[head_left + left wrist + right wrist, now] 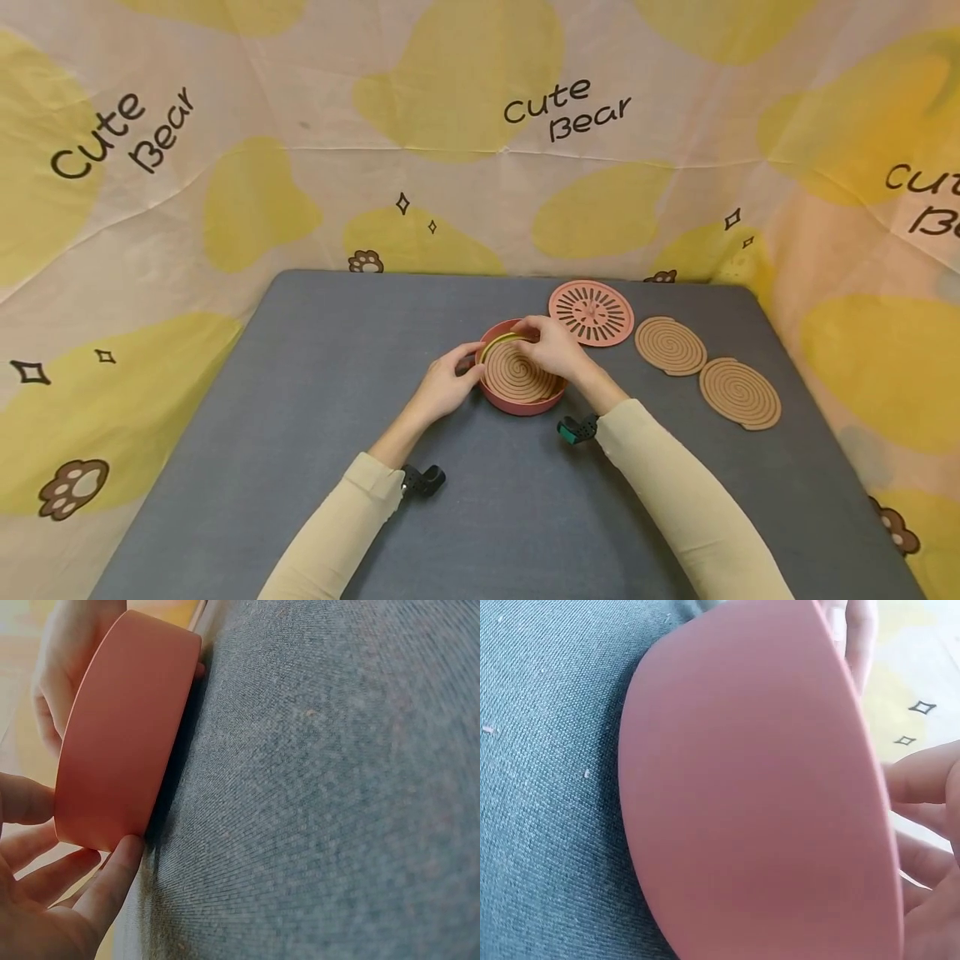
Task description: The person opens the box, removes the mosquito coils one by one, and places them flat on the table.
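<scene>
- Centrally in the head view sits a round red dish [521, 408], resting on the grey tabletop [337, 358], with a brown spiral coil [517, 377] lying flat inside it.
- A thin yellow-green band [493, 341] curves along the coil's upper-left edge.
- At the dish's left side, the left hand [446, 385] grips the wall; the left wrist view shows its fingertips against the red side.
- From the right, the right hand [553, 347] reaches over the dish's upper rim, fingertips down near the coil's upper edge; whether they pinch anything, I cannot tell.
- Just beyond that hand, right of centre, lies a pink slotted disc [591, 313].
- Farther right, two more spiral coils [671, 346] lie flat, one slightly lower, their edges meeting or nearly so.
- Both sleeves [337, 525] are cream; a dark device [576, 428] shows at each wrist.
- Across the top hangs a yellow-patterned cloth [465, 83] lettered "Cute Bear".
</scene>
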The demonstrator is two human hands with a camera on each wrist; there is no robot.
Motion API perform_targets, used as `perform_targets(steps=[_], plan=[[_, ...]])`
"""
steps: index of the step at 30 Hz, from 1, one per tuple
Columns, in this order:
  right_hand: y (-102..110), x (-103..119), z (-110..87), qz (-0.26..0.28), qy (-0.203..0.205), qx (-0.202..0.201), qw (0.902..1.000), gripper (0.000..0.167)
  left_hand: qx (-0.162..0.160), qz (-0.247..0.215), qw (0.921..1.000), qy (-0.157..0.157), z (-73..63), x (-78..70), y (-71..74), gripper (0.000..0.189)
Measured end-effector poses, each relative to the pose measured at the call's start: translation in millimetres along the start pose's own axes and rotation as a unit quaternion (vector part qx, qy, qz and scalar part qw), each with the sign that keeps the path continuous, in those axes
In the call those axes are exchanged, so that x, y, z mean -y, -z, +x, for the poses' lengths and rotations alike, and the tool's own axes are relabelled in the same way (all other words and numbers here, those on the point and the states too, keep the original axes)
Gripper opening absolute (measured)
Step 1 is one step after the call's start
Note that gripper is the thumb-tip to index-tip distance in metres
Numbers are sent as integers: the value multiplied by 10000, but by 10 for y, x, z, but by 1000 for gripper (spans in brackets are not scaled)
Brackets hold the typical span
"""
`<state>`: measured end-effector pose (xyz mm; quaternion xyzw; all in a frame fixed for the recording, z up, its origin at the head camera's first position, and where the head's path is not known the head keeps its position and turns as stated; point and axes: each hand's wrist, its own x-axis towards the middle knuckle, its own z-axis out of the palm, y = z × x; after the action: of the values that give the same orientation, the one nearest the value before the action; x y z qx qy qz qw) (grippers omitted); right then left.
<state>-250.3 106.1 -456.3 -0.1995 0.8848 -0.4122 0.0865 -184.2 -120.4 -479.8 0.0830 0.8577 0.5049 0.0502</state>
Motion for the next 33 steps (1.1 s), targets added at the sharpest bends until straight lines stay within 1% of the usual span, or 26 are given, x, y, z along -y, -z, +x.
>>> perform_targets(steps=[8,13,16,25,33], plan=[[-32,-6,32,-187,3,198,9996,34,-48,5,10000,-66,7,3,-1,44],[-47,7,19,-354,-56,312,9989,37,-37,29,10000,-54,2,1,-11,44],[-54,12,12,-425,-21,319,9986,36,-27,44,10000,-42,-3,-1,-12,44],[-40,5,-6,-305,161,150,9993,30,-9,17,10000,-71,-4,0,-4,44],[-11,2,-15,-186,278,-23,9994,28,4,-29,10000,-8,-5,-1,-8,45]])
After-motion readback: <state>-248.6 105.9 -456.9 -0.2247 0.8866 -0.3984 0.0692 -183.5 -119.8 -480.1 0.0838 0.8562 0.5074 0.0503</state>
